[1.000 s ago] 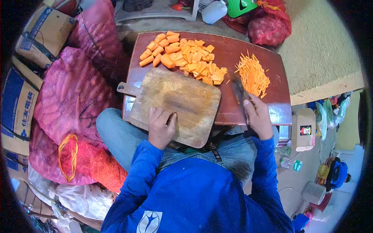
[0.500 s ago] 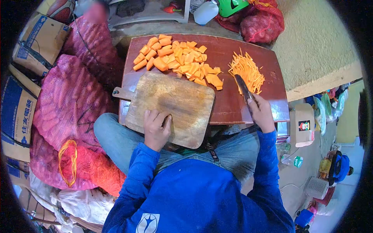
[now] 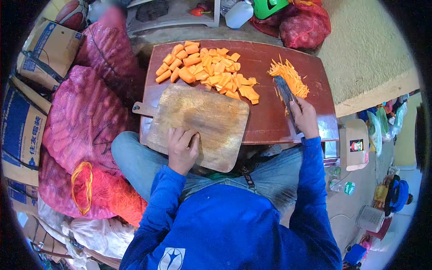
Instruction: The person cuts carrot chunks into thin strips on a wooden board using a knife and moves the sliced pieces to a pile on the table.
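My right hand (image 3: 306, 118) is wrapped round the handle of a dark-bladed knife (image 3: 285, 93), whose blade lies against the near left side of a heap of carrot strips (image 3: 291, 76). My left hand (image 3: 183, 150) rests with curled fingers on the near part of a wooden cutting board (image 3: 211, 112), and I see nothing in it. The board's near edge overhangs the table toward my lap. Behind it lie thin carrot slices (image 3: 225, 72) and, to their left, thicker peeled carrot chunks (image 3: 175, 60).
All this is on a low reddish-brown table (image 3: 265, 123). Pink mesh sacks (image 3: 83, 117) and cardboard boxes (image 3: 47, 49) crowd the left. A red mesh bag (image 3: 306, 28) and a white jug (image 3: 239, 15) stand beyond the table. A concrete ledge (image 3: 373, 58) runs along the right.
The knife blade has tilted and swung down to the near side of the carrot strips, and the heap is more compact and farther right. My left hand stays on the board.
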Motion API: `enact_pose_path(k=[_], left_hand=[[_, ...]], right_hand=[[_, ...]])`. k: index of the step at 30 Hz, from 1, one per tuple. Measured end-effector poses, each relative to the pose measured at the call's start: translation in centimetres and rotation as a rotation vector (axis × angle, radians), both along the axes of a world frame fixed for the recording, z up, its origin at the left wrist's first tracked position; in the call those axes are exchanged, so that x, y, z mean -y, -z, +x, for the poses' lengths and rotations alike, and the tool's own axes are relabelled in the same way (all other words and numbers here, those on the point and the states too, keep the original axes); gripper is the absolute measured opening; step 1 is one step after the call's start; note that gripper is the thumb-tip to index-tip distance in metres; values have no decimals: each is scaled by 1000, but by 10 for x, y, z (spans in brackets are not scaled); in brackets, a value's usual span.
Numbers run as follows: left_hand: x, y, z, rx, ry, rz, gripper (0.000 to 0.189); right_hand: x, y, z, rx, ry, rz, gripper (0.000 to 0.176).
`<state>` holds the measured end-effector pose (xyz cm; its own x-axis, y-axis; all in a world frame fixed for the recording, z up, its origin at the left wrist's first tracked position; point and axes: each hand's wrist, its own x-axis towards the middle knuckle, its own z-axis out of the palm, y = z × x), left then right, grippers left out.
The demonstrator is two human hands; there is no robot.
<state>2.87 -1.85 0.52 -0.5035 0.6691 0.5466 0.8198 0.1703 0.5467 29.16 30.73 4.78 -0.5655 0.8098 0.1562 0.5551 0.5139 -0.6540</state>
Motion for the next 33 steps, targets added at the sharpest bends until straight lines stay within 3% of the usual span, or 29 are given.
enact_pose_path(k=[5, 15, 17, 19, 20, 22, 23, 25, 29, 33], left_hand=[[0, 2, 0, -6, 4, 3, 17], [-4, -1, -4, 3, 27, -50, 14], [-7, -2, -7, 19, 39, -89, 13], [-18, -6, -8, 39, 53, -119, 11], [-26, -9, -10, 29, 58, -122, 11], [-51, -16, -17, 11, 136, -73, 10], [-66, -20, -22, 2, 144, -77, 10], [-98, -25, -33, -163, 174, -49, 14], [-156, -17, -50, -270, 114, -149, 21], [-183, -13, -58, -384, 77, -375, 29]], right_hand=[[-14, 7, -8, -24, 6, -25, 30], [51, -22, -8, -24, -34, -136, 31], [51, -4, -1, -113, -35, -160, 32], [53, 0, 1, -261, -6, -519, 30], [54, 4, 1, -272, -2, -521, 30], [56, 15, 0, -526, 74, -795, 30], [56, 23, 2, -538, 78, -796, 30], [54, 43, 6, -837, 108, -998, 33], [44, 62, 12, -985, -18, -1141, 37], [47, 60, 7, -965, 15, -1073, 39]])
